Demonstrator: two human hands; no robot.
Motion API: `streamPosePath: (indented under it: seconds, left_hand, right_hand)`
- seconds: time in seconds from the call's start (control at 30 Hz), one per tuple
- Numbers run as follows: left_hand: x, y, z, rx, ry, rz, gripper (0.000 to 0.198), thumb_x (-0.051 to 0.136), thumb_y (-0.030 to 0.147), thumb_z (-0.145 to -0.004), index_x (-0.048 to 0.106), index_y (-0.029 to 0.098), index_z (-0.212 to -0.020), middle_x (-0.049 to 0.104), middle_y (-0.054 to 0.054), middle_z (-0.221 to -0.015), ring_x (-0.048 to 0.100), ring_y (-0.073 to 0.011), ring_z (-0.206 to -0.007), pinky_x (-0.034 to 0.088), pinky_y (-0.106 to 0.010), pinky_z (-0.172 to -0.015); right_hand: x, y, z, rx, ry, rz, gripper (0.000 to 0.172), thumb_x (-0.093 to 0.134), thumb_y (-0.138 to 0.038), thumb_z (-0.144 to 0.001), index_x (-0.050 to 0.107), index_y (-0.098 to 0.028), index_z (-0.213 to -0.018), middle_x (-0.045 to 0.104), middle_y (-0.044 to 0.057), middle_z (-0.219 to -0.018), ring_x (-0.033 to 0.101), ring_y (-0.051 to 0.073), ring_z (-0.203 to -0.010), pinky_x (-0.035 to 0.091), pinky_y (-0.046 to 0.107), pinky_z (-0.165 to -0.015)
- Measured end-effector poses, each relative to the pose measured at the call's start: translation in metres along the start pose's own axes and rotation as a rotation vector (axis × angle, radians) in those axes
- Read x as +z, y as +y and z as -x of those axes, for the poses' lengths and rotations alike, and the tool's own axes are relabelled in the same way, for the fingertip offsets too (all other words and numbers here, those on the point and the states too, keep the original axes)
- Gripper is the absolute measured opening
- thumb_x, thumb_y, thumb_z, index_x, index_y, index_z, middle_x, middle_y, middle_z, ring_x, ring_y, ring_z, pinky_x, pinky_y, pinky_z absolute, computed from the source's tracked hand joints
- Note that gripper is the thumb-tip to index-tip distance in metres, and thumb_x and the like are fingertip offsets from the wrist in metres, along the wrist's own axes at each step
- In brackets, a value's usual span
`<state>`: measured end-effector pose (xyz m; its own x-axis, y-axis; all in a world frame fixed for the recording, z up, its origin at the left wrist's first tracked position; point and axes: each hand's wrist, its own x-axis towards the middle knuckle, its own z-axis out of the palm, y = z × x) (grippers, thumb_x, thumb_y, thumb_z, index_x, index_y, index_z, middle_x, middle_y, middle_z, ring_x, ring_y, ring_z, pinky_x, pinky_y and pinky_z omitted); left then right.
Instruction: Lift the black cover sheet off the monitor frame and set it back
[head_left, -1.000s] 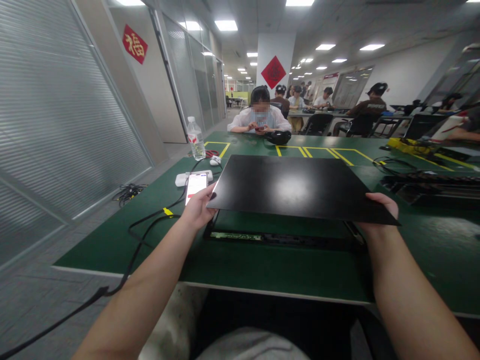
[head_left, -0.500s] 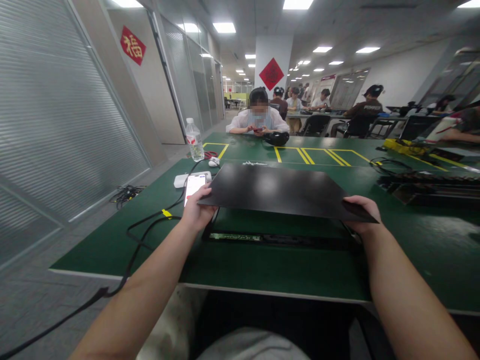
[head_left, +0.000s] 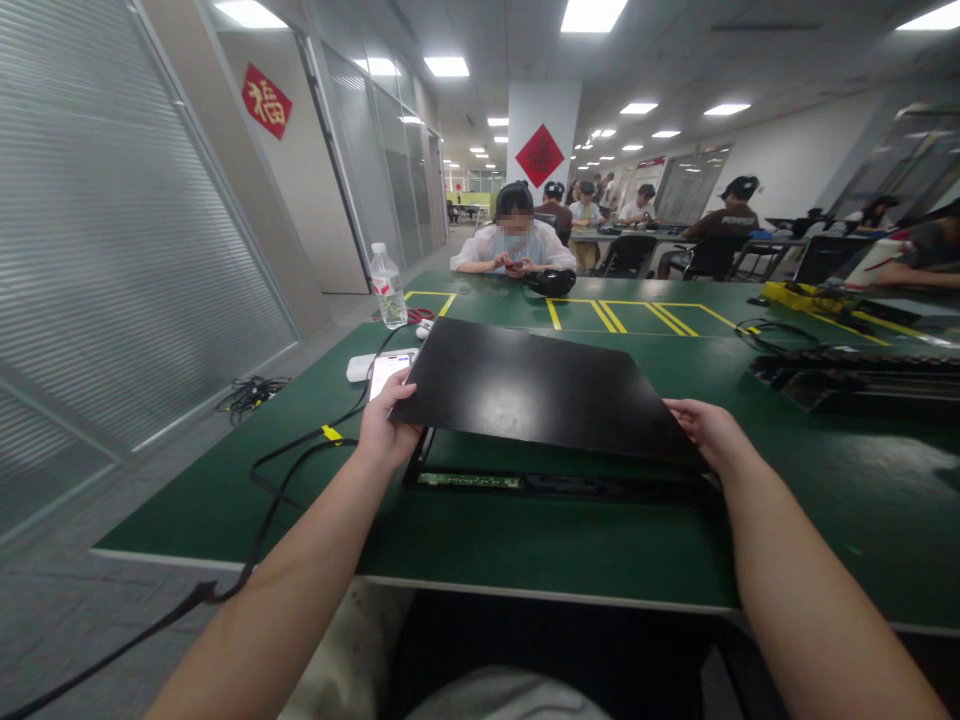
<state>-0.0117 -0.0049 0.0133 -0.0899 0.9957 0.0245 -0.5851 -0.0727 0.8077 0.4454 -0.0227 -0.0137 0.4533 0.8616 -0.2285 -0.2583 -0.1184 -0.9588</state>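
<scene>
A thin black rectangular panel with a glossy sheen, like a screen panel (head_left: 525, 390), is held by its two sides above the table. My left hand (head_left: 388, 425) is closed on its left edge, thumb on top. At the right edge, my right hand (head_left: 705, 435) grips with thumb and fingers, the fingers partly hidden. Under the panel lies a black frame (head_left: 615, 488) with a strip of green circuit board (head_left: 469, 481) along its near side. Most of the frame is hidden by the panel. Just beyond my left hand lies a lit phone (head_left: 389, 372).
On the green table (head_left: 225, 500) stand a water bottle (head_left: 388, 287) and a white case (head_left: 360, 368). A black cable (head_left: 274, 500) runs off the left edge. Black bar-shaped parts (head_left: 847, 378) lie at right. A person (head_left: 514, 240) sits opposite, behind a black object (head_left: 551, 282).
The panel has tilted, its right side now lower, and shifted slightly left. My right hand has moved a little left along with its edge. Both hands keep hold.
</scene>
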Motion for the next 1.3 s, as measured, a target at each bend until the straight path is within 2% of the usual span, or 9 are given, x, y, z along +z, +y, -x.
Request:
streamPosePath:
  seconds: [0.1,0.27,0.57,0.83,0.93,1.13,1.3]
  left_hand:
    - [0.0,0.0,-0.001,-0.006,0.007,0.022,0.038,0.075,0.015,-0.065,0.076,0.016,-0.103,0.079,-0.004,-0.092,0.071,-0.0186,-0.075,0.059,-0.027,-0.067]
    - [0.003,0.0,0.002,-0.01,0.039,0.017,0.037,0.074,0.014,-0.064,0.078,0.017,-0.101,0.08,-0.002,-0.089,0.071,-0.0177,-0.072,0.058,-0.026,-0.063]
    - [0.005,0.002,0.004,0.026,0.026,-0.008,0.039,0.076,0.016,-0.061,0.079,0.018,-0.1,0.081,-0.003,-0.091,0.071,-0.0188,-0.073,0.06,-0.028,-0.066]
    - [-0.001,0.001,0.003,0.035,-0.018,-0.031,0.041,0.078,0.015,-0.061,0.08,0.018,-0.103,0.082,-0.004,-0.094,0.074,-0.0233,-0.082,0.062,-0.032,-0.072]
    - [-0.006,-0.001,0.001,0.022,-0.042,-0.06,0.042,0.08,0.016,-0.062,0.08,0.018,-0.105,0.082,-0.005,-0.096,0.076,-0.0254,-0.087,0.063,-0.034,-0.075]
    - [-0.011,-0.004,-0.003,-0.001,-0.031,-0.081,0.05,0.082,0.016,-0.062,0.078,0.019,-0.111,0.082,-0.005,-0.096,0.077,-0.0275,-0.091,0.064,-0.036,-0.077]
    - [-0.004,-0.003,0.0,0.008,-0.006,-0.069,0.042,0.081,0.015,-0.06,0.079,0.016,-0.103,0.082,-0.005,-0.091,0.077,-0.0255,-0.088,0.062,-0.032,-0.074]
  right_hand:
    - [0.0,-0.005,-0.001,0.054,0.052,-0.025,0.021,0.07,-0.008,-0.069,0.075,-0.013,-0.089,0.072,0.006,-0.065,0.052,0.01,-0.04,0.037,0.016,-0.034]
    - [0.004,-0.007,0.004,-0.068,0.167,0.026,0.03,0.068,-0.002,-0.069,0.072,-0.015,-0.096,0.074,0.007,-0.066,0.058,0.012,-0.042,0.042,0.016,-0.036]
    - [0.007,-0.005,0.012,-0.127,0.15,0.071,0.027,0.07,-0.001,-0.069,0.072,-0.016,-0.091,0.077,0.01,-0.069,0.067,0.016,-0.047,0.045,0.017,-0.038]
    - [0.003,-0.003,0.008,-0.178,0.161,0.115,0.025,0.068,-0.003,-0.067,0.074,-0.016,-0.087,0.077,0.009,-0.069,0.07,0.016,-0.053,0.039,0.014,-0.039]
    - [0.002,-0.002,0.007,-0.199,0.19,0.124,0.027,0.067,-0.002,-0.062,0.075,-0.014,-0.085,0.076,0.01,-0.068,0.066,0.014,-0.049,0.033,0.013,-0.038]
    - [0.001,-0.001,0.006,-0.204,0.217,0.118,0.025,0.069,-0.004,-0.062,0.075,-0.014,-0.085,0.074,0.01,-0.063,0.048,0.008,-0.037,0.027,0.014,-0.036]
    - [0.004,-0.001,0.006,-0.184,0.226,0.122,0.02,0.073,-0.006,-0.065,0.071,-0.014,-0.083,0.072,0.012,-0.061,0.044,0.007,-0.036,0.027,0.015,-0.035]
